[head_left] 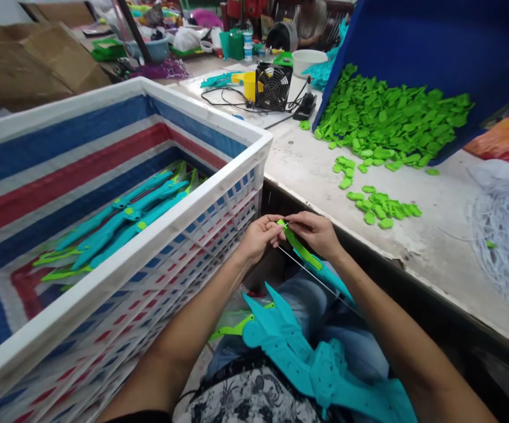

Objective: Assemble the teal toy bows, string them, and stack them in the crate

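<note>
Green strip (300, 247) held over the lap, just near of the table edge (368, 247). Left hand (258, 235) and right hand (316, 232) both pinch its far end, fingertips pressed together. Thin white string (320, 283) runs right and nearer. Teal parts (302, 352) on lap. White crate (219, 194) left; green pieces (381, 205) far right.

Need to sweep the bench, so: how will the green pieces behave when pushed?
Probably light: the green pieces are small, thin and flat. They likely slide rather than roll on the table, and scatter easily, as strays lie apart from the heap by the blue bin.
</note>
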Tool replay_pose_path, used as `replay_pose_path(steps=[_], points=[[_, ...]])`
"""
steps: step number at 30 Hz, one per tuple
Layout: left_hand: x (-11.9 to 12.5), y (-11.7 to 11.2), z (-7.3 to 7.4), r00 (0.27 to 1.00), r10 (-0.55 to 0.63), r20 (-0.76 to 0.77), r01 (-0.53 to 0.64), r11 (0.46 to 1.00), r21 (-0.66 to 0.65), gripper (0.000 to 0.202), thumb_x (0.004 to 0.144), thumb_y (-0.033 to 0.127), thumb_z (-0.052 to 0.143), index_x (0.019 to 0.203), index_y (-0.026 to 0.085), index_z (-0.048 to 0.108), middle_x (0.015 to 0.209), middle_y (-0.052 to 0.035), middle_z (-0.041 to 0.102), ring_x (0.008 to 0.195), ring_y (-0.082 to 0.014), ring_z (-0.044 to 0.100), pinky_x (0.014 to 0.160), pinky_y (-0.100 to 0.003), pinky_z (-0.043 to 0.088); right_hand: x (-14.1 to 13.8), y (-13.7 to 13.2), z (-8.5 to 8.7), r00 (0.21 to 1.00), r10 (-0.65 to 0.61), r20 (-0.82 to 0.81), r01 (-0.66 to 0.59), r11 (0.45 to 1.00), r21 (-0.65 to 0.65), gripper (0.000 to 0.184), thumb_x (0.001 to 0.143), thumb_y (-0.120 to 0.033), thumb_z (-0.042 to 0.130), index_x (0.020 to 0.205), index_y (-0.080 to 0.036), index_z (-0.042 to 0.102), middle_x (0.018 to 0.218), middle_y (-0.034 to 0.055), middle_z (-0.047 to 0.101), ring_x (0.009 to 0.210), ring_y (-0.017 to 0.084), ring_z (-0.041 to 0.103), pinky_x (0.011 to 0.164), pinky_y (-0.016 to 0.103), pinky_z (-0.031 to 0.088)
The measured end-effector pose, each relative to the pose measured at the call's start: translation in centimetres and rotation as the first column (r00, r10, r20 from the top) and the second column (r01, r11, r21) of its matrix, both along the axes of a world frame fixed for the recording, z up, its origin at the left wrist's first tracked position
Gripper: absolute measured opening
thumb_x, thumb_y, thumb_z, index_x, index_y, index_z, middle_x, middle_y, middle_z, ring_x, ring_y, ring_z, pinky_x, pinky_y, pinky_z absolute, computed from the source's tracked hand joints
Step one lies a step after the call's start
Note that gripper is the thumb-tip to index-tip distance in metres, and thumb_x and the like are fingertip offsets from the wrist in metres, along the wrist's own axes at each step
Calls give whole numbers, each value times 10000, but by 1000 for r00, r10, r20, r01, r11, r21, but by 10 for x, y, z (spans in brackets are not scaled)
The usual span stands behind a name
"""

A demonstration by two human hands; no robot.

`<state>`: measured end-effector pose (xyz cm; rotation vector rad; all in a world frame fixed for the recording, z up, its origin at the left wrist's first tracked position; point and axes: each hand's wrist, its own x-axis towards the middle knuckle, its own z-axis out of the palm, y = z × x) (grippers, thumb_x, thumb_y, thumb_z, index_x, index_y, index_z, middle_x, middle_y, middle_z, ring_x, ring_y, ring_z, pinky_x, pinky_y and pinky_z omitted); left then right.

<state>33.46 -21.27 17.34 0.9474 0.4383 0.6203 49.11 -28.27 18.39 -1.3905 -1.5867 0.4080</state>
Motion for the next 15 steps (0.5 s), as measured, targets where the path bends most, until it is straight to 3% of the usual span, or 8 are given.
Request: replay_pose_path(steps=[5,9,12,15], points=[[2,0,2,1000,-22,6,23,998,-58,419,662,320,757,962,102,561,592,0,611,433,-45,420,436,-177,338,1,1,1,998,27,58,-31,998,57,135,852,-252,557,891,-227,684,845,40,663,764,144,619,692,278,494],[-1,0,5,997,-21,-69,19,999,-27,427,648,342,759,947,110,563,591,1,616,423,-47,424,439,-183,369,-1,-2,2,1000,0,-22,-1,999,-40,118,829,-274,577,769,-199,645,761,26,641,701,138,589,652,272,467],[-3,1,7,974,14,-225,13,993,115,368,668,374,733,885,132,560,551,8,608,398,-68,455,432,-201,395,-1,-2,4,986,-99,-131,75,981,-180,139,793,-301,597,733,-178,618,662,-3,605,595,117,545,561,248,432],[-1,1,6,902,123,-413,27,940,340,258,723,380,670,802,162,556,505,22,577,406,-108,507,435,-219,396,11,7,4,958,-248,-141,217,955,-204,127,750,-288,616,704,-170,608,595,-25,573,554,106,514,533,237,411]])
